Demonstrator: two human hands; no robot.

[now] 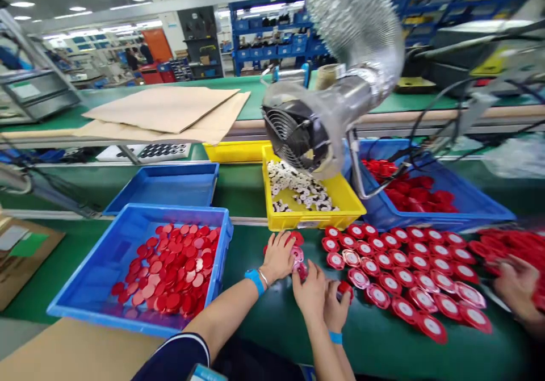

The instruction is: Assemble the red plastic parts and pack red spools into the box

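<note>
My left hand [277, 257], with a blue watch band on the wrist, lies over a short row of red round parts [297, 254], fingers stretched out. My right hand [310, 296] closes thumb and fingers round the red part [301, 271] at the near end of that row. Just behind it, partly covered, another hand [335, 312] with a blue wristband has its fingers at a dark red round piece [346, 291]; whose hand this is I cannot tell. Rows of red rosette-like parts with white centres [400, 276] lie to the right on the green table.
A blue bin [225, 239] of red discs stands left. Behind are a yellow bin [313, 222] of white-and-black pieces and a blue bin [447, 220] of red parts. A fan with a foil duct [298, 131] hangs overhead. A co-worker's hand [517, 290] is far right.
</note>
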